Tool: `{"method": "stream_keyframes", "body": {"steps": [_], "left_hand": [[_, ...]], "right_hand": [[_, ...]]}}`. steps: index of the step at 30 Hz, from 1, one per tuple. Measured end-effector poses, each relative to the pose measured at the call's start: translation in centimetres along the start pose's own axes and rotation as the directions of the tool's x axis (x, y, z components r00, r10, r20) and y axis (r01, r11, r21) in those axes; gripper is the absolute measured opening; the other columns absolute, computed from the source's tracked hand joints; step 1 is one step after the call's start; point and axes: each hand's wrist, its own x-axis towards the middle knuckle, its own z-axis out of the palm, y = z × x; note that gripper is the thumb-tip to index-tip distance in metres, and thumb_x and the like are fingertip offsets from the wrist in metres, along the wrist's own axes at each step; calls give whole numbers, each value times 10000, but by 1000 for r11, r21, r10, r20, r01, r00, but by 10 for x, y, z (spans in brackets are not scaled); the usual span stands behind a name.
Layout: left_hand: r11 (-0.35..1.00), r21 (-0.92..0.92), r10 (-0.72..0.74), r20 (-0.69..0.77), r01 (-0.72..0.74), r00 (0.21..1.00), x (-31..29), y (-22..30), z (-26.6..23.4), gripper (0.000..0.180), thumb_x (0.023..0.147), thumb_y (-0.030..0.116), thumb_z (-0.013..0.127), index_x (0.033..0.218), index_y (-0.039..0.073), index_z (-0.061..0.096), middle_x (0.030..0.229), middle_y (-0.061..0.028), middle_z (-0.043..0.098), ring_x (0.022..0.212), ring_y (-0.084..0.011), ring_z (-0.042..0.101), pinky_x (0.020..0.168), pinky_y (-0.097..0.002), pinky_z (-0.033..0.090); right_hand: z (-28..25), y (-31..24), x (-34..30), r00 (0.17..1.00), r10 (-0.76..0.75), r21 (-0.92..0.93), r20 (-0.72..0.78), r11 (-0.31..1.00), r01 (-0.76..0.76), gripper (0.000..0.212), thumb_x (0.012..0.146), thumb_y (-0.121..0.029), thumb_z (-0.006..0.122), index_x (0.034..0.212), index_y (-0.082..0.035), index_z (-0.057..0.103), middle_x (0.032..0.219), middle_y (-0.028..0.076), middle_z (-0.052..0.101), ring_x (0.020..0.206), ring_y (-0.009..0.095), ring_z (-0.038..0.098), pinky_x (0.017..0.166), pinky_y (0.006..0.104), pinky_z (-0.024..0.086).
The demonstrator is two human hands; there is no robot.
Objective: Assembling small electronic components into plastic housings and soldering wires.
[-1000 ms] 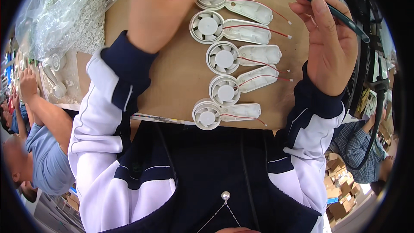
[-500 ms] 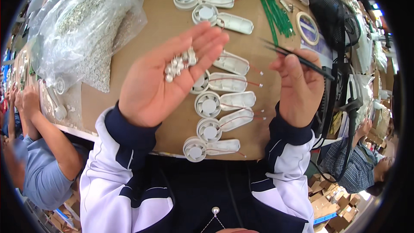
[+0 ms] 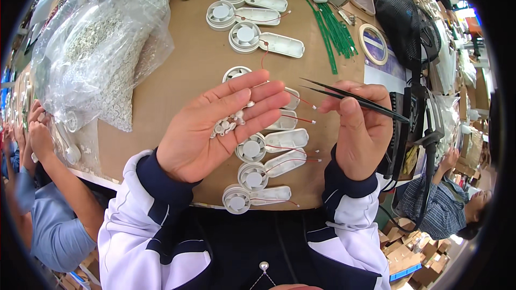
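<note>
My left hand [image 3: 194,142] is palm up and slightly cupped over the fan row, with its thumb bent in above a small heap of white plastic parts [image 3: 228,125]. My right hand [image 3: 361,137] pinches black tweezers [image 3: 371,106] between thumb and fingers. The two tweezer tips are slightly apart and point left, short of my left fingertips. Below the hands lie several white handheld fan halves, such as this fan [image 3: 252,176], with round fan heads and thin red wires ending in small white connectors. My left hand hides some of them.
A clear plastic bag [image 3: 115,59] of small white parts lies at the left. Far right are green strips [image 3: 334,32], a tape roll [image 3: 373,44] and a black mesh bag [image 3: 400,24]. Cables hang by the right edge. Other people sit at both sides.
Both hands have come nearer to my body. The left thumb has folded in over the white parts. The tweezer tips have moved left and down, and the view has shifted slightly.
</note>
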Motion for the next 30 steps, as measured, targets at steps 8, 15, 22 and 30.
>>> {"method": "stream_keyframes", "body": {"steps": [8,15,22,30], "left_hand": [[993,-108,-33,35,37,999,3,-3,-1,439,1036,142,378,1410,-87,357,1423,-252,437,1337,-347,441,1145,-404,373],[989,-141,-41,36,46,998,2,-4,-1,473,1046,208,353,1395,-110,367,1416,-263,441,1346,-357,426,1152,-416,358],[989,-142,-42,50,49,998,1,-5,-2,491,1048,240,349,1388,-113,381,1415,-267,445,1336,-346,439,1149,-414,361],[992,-115,-45,49,51,998,2,-7,-2,502,1050,260,341,1388,-108,386,1413,-264,452,1303,-314,480,1140,-405,373]], "right_hand": [[3,1,-3,988,-62,-57,140,996,71,268,804,110,658,1010,-1,526,1025,198,652,942,276,639,852,351,519],[1,6,-1,954,-141,-244,263,947,207,270,761,89,688,966,-33,562,1010,175,670,1070,287,581,931,384,471],[-2,7,0,922,-159,-379,353,877,296,259,755,66,703,948,-66,593,964,116,704,1161,287,526,954,397,449],[1,6,3,853,-186,-446,488,787,427,256,765,50,669,962,-83,574,913,121,720,1173,301,505,983,424,417]]}}
